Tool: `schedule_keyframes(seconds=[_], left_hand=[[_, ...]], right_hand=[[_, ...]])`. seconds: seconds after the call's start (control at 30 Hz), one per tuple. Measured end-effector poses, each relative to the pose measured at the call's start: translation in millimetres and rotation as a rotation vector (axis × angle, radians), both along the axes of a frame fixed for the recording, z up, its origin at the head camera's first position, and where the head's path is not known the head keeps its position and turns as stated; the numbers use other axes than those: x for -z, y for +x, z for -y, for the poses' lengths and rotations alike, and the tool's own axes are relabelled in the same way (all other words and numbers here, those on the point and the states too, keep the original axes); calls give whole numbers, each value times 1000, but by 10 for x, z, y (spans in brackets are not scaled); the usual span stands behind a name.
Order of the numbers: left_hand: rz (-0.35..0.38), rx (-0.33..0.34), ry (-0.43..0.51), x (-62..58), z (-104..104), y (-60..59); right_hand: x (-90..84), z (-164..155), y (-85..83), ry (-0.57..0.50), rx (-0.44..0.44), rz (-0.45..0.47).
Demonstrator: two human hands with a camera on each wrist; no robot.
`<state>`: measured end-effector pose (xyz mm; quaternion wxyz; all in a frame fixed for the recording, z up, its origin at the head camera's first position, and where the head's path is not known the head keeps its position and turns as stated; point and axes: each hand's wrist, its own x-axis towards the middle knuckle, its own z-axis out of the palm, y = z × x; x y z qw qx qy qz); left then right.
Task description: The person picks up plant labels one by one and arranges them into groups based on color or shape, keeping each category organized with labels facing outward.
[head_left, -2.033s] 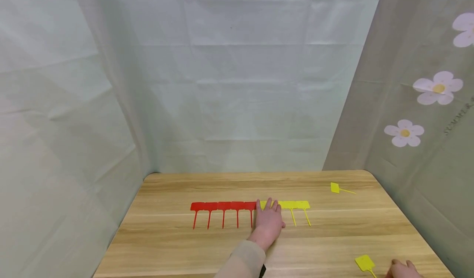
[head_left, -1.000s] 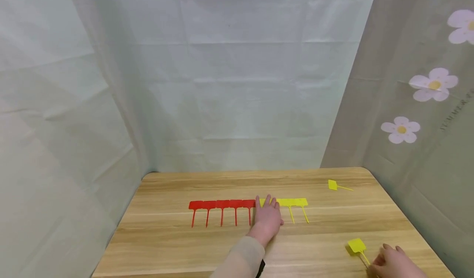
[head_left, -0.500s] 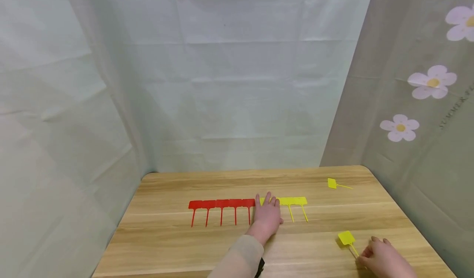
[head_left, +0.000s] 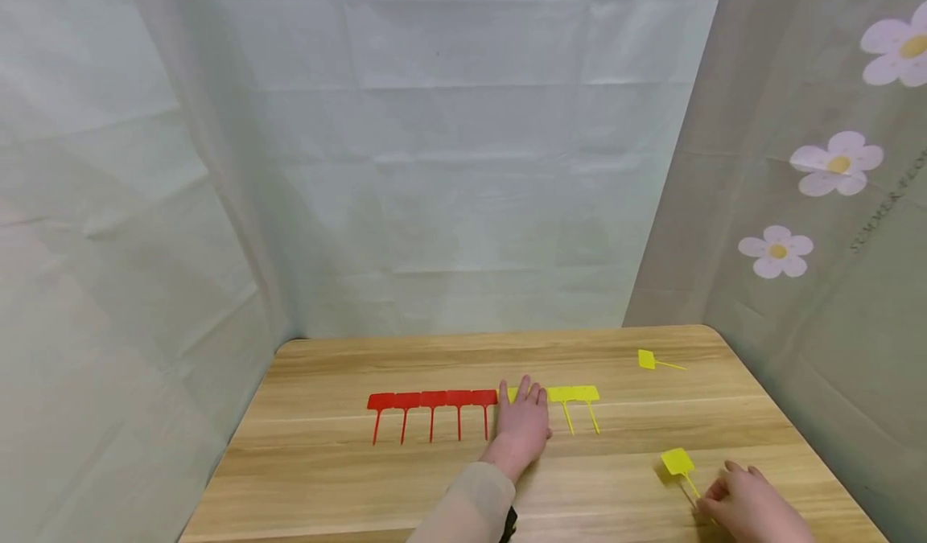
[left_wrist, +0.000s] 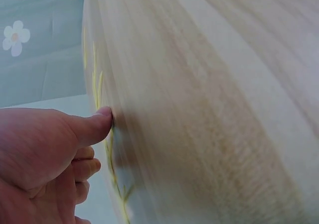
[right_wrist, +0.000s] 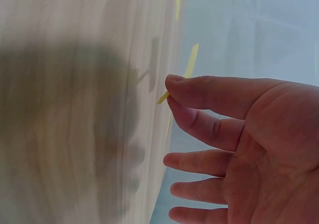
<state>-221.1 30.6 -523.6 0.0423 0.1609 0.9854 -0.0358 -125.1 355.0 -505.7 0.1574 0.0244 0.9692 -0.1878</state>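
A row of red plastic tags (head_left: 432, 401) lies across the wooden table (head_left: 348, 479), and yellow tags (head_left: 574, 394) continue the row to the right. My left hand (head_left: 522, 409) lies flat where the two colours meet, its fingers straight, covering a yellow tag there. In the left wrist view the thumb (left_wrist: 97, 123) presses the tabletop beside yellow stems (left_wrist: 95, 84). Near the front right, my right hand (head_left: 704, 496) pinches the thin stem of a loose yellow tag (head_left: 677, 462). The right wrist view shows thumb and forefinger (right_wrist: 199, 92) closed on that tag (right_wrist: 190, 60).
Another yellow tag (head_left: 647, 359) lies alone near the table's far right corner. Pale green cloth (head_left: 463, 165) hangs behind and on the left. A flowered curtain (head_left: 811, 205) hangs close along the right edge.
My right hand came in from the front right edge, took the loose yellow tag by its stem and drew it a little to the left and away. The left hand stayed put.
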Motion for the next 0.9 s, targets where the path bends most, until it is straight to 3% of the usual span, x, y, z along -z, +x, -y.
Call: schedule_keyframes(seconds=[0.4,0.67,0.9], left_hand=[[10,18,46,-38,-57,-5],[-10,29,84,-2,-177,-22],[-10,40,78,64,-265,-59]], right_hand=[[-104,346,-335,-87,-45,-175],[-116,615,-650,-172,30,-164],[-99,771,-845,-102,60,-143]])
